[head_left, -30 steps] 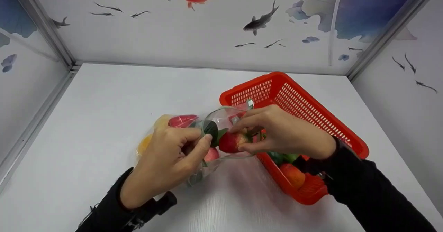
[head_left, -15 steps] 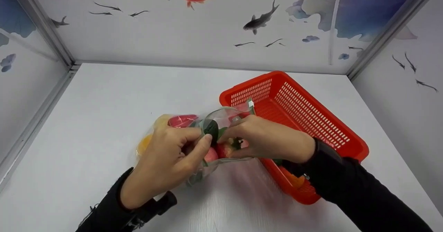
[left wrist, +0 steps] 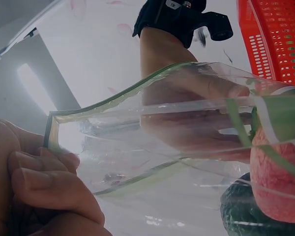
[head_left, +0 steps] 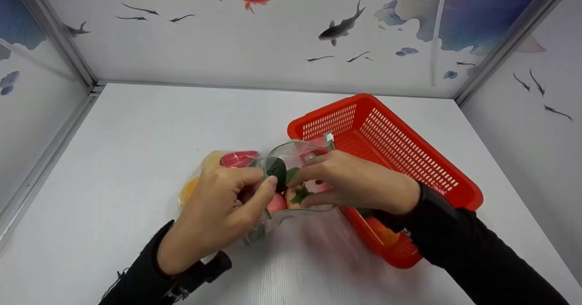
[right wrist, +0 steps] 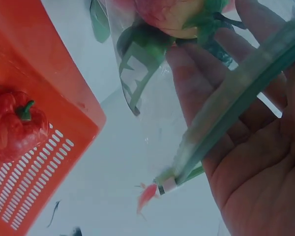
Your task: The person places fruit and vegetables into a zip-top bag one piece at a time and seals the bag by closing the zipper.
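Note:
In the head view my left hand [head_left: 220, 205] pinches the near edge of a clear zip bag [head_left: 284, 150] with a green closure, holding its mouth apart. My right hand [head_left: 350, 182] reaches into that mouth from the right. Just beyond its fingertips lies a red-and-yellow fruit with green leaves [head_left: 293, 199]. In the right wrist view the fingers [right wrist: 187, 83] extend beneath this fruit [right wrist: 174, 19] without curling round it; contact is hard to tell. The bag also contains a pink round piece [head_left: 276, 203], a dark green one [head_left: 276, 171], a red one [head_left: 239, 158] and yellow ones [head_left: 188, 189].
A red perforated basket [head_left: 468, 191] stands at the right, partly behind my right forearm. It contains an orange fruit [head_left: 384, 233] and a red bell pepper [right wrist: 19, 125]. White panels with painted fish [head_left: 341, 27] enclose the white table [head_left: 159, 118].
My right hand has moved left and into the bag's mouth with the red-and-yellow fruit, then let it go, and the fingers have drawn slightly back. The left hand keeps its grip on the bag.

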A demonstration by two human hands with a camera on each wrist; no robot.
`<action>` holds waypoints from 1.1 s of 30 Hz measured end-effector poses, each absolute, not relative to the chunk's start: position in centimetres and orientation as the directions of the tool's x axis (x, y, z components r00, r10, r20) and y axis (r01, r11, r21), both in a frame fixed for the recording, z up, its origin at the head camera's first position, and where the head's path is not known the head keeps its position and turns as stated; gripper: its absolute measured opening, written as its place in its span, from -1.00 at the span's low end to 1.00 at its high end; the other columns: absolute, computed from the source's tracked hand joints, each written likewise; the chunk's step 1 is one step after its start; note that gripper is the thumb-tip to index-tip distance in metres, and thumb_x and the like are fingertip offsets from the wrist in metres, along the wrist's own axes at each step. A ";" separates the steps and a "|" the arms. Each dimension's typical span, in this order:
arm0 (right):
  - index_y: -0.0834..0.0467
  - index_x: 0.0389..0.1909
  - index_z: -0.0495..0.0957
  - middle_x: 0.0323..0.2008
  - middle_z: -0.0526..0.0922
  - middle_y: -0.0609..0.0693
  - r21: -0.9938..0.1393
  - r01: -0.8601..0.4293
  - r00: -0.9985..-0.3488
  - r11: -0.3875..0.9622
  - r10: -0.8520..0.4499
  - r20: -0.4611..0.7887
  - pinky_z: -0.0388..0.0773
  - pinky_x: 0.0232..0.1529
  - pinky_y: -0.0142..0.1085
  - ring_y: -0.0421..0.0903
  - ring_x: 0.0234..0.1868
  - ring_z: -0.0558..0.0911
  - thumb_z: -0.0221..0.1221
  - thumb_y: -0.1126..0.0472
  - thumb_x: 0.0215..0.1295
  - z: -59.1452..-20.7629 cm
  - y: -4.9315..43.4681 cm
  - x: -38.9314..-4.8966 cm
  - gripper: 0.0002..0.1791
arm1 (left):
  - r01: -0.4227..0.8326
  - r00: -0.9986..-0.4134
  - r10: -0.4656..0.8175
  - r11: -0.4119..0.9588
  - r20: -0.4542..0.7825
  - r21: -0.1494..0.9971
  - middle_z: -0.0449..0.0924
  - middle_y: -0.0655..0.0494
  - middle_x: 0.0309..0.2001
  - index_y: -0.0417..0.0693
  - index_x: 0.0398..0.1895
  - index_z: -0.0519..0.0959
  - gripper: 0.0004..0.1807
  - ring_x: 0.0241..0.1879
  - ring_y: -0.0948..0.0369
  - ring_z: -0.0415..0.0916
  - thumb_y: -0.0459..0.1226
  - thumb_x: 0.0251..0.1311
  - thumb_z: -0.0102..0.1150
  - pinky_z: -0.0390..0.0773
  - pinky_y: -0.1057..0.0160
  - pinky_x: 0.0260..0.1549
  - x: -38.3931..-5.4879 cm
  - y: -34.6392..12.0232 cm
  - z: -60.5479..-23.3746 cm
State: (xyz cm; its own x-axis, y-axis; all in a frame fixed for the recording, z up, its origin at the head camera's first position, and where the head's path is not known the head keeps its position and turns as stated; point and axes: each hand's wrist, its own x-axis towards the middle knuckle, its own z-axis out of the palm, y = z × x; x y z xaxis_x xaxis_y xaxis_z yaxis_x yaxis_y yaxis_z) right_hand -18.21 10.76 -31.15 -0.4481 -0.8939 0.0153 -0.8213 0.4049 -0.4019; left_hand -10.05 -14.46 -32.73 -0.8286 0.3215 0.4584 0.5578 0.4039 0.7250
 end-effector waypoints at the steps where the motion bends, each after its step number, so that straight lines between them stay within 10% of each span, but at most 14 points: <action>1: 0.08 0.12 0.78 -0.07 0.84 -0.04 -0.404 -0.817 -0.456 0.411 -0.890 0.017 0.78 0.03 -0.25 -0.11 -0.12 0.78 0.49 0.10 0.31 -31.0 11.1 -18.2 -0.61 | 0.559 -0.828 0.322 0.401 0.459 0.726 0.17 0.37 -0.70 0.03 -0.74 0.35 -0.48 -0.70 0.44 0.19 -0.31 0.46 0.23 0.14 0.40 -0.69 -10.1 -14.4 -32.7; 17: -0.01 -0.04 0.76 -0.23 0.79 -0.28 -0.384 -0.717 -0.693 0.582 -0.654 0.303 0.65 -0.30 -0.44 -0.36 -0.28 0.68 0.52 0.25 0.27 -29.5 19.8 -18.1 -0.73 | 0.523 -0.850 0.315 0.421 0.422 0.741 0.20 0.35 -0.70 0.04 -0.72 0.36 -0.48 -0.65 0.39 0.27 -0.24 0.48 0.24 0.25 0.31 -0.47 -9.9 -14.3 -32.4; 24: 0.04 0.15 0.68 -0.13 0.78 -0.13 -0.382 -0.545 -0.829 0.747 -0.548 0.111 0.76 -0.15 -0.25 -0.19 -0.17 0.72 0.52 0.11 0.30 -31.7 23.0 -19.2 -0.57 | 0.514 -0.856 0.311 0.413 0.414 0.752 0.19 0.34 -0.70 0.02 -0.73 0.37 -0.49 -0.67 0.38 0.25 -0.26 0.48 0.23 0.16 0.39 -0.62 -9.8 -14.3 -32.4; 33: 0.18 0.16 0.65 -0.10 0.80 0.06 -0.299 -0.411 -0.842 0.861 -0.484 -0.237 0.79 -0.06 -0.08 -0.05 -0.11 0.76 0.48 0.02 0.33 -35.1 24.5 -20.6 -0.51 | 0.542 -0.840 0.302 0.443 0.450 0.714 0.17 0.40 -0.72 0.03 -0.74 0.34 -0.48 -0.68 0.43 0.25 -0.28 0.43 0.26 0.29 0.13 -0.24 -9.8 -14.3 -32.4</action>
State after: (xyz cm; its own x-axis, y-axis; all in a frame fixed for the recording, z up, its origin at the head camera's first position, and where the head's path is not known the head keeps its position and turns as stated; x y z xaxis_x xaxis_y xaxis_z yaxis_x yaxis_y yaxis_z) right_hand -20.63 24.51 -35.09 -0.8424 -0.4841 -0.2368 -0.4107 0.8612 -0.2994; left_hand -9.84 -14.29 -32.40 -0.8401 0.3023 0.4505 0.5423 0.4425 0.7142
